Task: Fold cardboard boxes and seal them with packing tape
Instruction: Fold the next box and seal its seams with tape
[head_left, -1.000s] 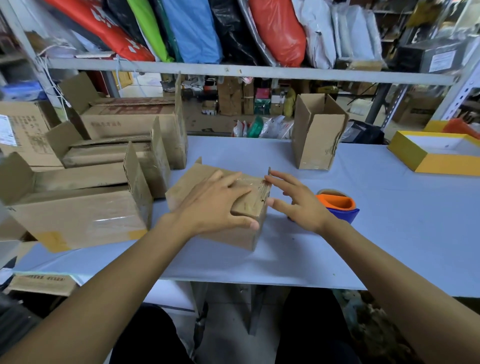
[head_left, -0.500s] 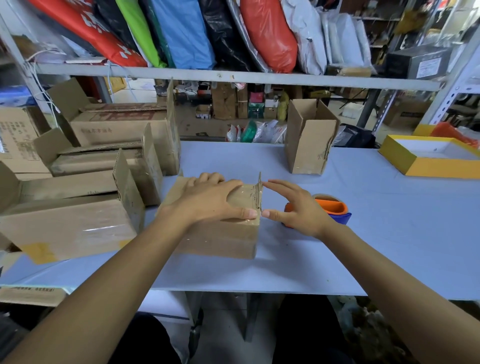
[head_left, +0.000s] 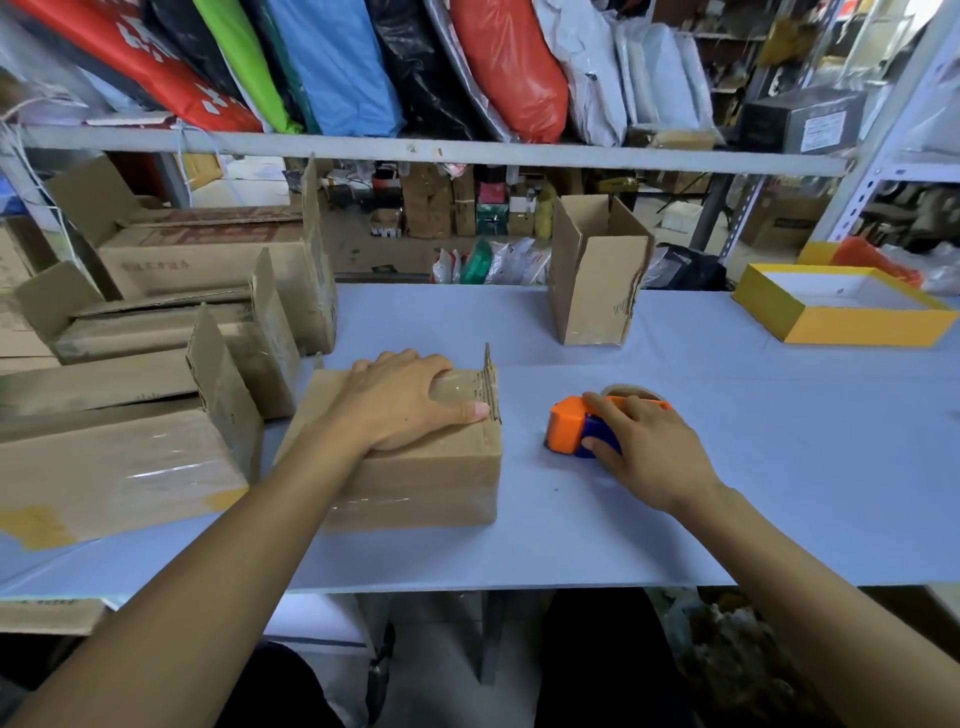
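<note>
The left hand (head_left: 400, 402) presses flat on the folded box (head_left: 410, 457) near the table's middle while the right hand (head_left: 641, 449) grasps the tape dispenser (head_left: 576, 428) just right of it, so sealing seems next: bring the tape over the seam.

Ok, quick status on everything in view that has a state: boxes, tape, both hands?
Box under the left hand: flaps folded down, one end flap upright.
Left hand: flat, pressing the flaps down.
Tape dispenser: lying on the table, not yet lifted.
Right hand: fingers curled round the dispenser.
Upright box: standing on end, top open.
Boxes on the left: laid on their sides, flaps open.
Yellow box: open, no lid.
</note>
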